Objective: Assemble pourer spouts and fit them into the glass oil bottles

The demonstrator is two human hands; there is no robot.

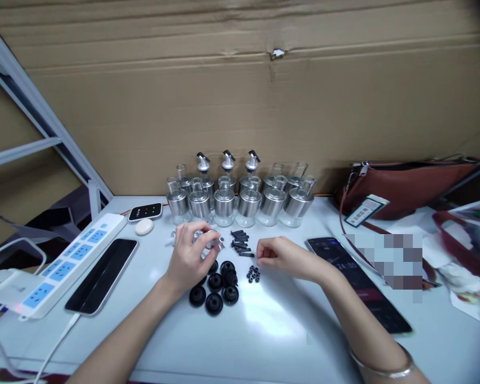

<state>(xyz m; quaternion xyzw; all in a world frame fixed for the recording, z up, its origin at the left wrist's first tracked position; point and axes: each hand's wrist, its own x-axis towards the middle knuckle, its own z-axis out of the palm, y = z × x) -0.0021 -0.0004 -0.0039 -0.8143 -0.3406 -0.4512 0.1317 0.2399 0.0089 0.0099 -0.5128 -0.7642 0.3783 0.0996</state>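
My left hand point(189, 256) has its thumb and fingers closed on a small silver pourer cap point(221, 244). More silver parts point(170, 238) lie partly hidden behind that hand. Just below it are several round black stoppers point(215, 303), in a loose cluster. My right hand point(272, 253) is closed, its fingertips curled together beside the black levers point(240, 242) and above a small heap of black rings point(253, 274). Whatever those fingers may hold is hidden.
Two rows of glass bottles with steel sleeves point(224, 202) stand at the back; three carry pourers point(229, 160). Phones lie left point(102, 276) and right point(360, 285). A power strip point(74, 261), a white oval object point(144, 226) and a brown bag point(404, 186) flank the work area.
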